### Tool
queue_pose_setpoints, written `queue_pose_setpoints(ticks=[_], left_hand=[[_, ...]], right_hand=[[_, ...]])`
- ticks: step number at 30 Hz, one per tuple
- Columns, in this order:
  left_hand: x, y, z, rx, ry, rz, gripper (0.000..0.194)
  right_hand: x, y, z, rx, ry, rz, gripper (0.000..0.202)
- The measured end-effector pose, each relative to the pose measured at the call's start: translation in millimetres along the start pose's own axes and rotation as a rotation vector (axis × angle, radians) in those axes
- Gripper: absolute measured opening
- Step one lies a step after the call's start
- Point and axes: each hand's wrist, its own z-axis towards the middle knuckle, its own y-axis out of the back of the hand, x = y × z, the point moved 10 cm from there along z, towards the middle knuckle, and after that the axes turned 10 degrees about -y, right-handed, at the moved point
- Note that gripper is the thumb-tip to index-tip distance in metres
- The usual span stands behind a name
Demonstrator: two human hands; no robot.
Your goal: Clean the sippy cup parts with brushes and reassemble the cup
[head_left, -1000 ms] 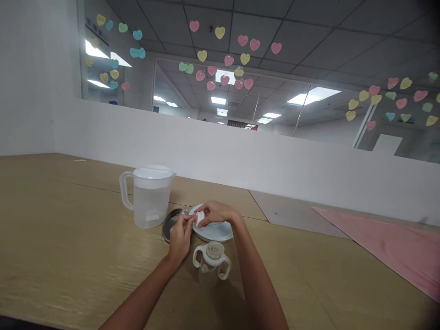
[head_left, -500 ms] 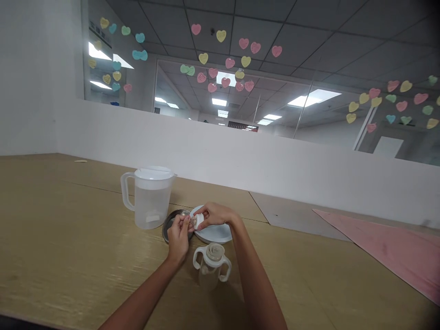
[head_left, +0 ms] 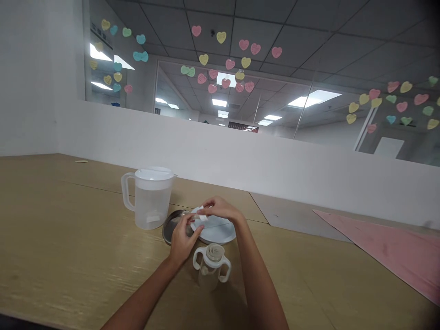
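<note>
Over the rim of a white bowl (head_left: 220, 234), both my hands meet around a small white and clear piece (head_left: 203, 217), which looks like a bottle cap part; its exact kind is hard to see. My right hand (head_left: 220, 208) pinches it from above. The fingers of my left hand (head_left: 183, 236) hold its clear end on the left, the thumb reaching below it. Closer to me stands a clear two-handled baby bottle (head_left: 209, 270) with a white handle ring, upright on the table. A round dark metal dish (head_left: 167, 229) lies partly behind my left hand.
A translucent lidded pitcher (head_left: 153, 201) with a handle stands left of the dish. A pink sheet (head_left: 392, 247) lies at the right of the brown table (head_left: 85, 247). Behind runs a low white wall (head_left: 213, 156) below glass with heart-shaped notes.
The small white piece has turned and risen slightly to the right. My left thumb has come away from the fingers, and my right hand has shifted a little. The bottle stays put.
</note>
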Motion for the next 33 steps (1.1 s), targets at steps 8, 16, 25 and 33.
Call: queue_pose_setpoints(ticks=[8,16,25,33], left_hand=[[2,9.8,1,-0.075,0.014,0.084,0.025],[5,10.6,2,-0.065,0.024,0.073,0.027],[10,14.7,1,-0.086,0.052,0.079,0.027],[0,-5.6,-2,0.037,-0.01,0.006,0.028]], right_hand=[[19,-4,0,-0.067,0.053,-0.096,0.037],[38,-6,-4,-0.144,0.135,-0.153,0.036],[46,-10,-5,-0.17,0.159,-0.211,0.031],[35,31,-20,-0.433,-0.007,-0.151,0.038]])
